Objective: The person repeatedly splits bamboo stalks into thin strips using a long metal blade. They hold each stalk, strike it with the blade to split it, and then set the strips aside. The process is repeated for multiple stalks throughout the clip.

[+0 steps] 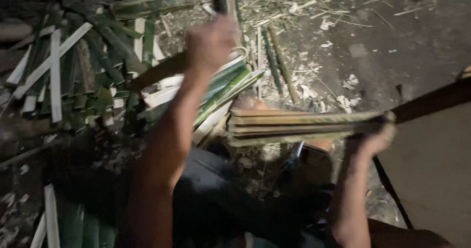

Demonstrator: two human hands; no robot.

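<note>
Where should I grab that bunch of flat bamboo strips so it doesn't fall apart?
Grab the bundle of bamboo strips near its right end, where the right hand already clamps it. Probably come from below and wrap your fingers around the whole stack. The strips lie flat on each other and fan apart at the free left end, so squeezing across them should keep them together.

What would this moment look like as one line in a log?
left hand: raised, gripping blade handle | right hand: holding bamboo strips | pile of split bamboo: on ground, left
</note>
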